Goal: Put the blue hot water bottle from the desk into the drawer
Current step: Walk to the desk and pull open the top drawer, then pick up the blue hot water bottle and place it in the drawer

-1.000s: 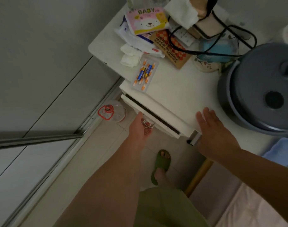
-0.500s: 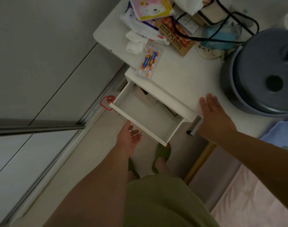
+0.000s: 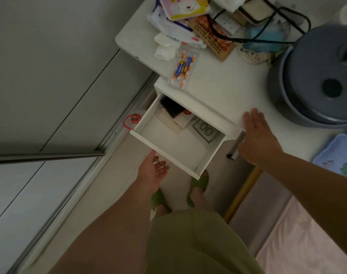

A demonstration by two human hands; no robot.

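1. Dim room, white desk (image 3: pixel 224 91), drawer (image 3: pixel 168 147) pulled out.
2. Left hand (image 3: pixel 152 173): fingers curled round the metal handle (image 3: pixel 162 162) on the drawer front.
3. Right hand (image 3: pixel 256 139): flat on the desk edge, fingers together.
4. Blue hot water bottle (image 3: pixel 265 37): well beyond the right fingertips, under a black cord (image 3: pixel 271 39).

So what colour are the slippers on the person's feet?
Green. The slippers show on the floor below the open drawer in the head view, the only one.

"MADE IN CHINA" on checkered card (image 3: pixel 210 36), "00" on drawer paper (image 3: pixel 205 129)
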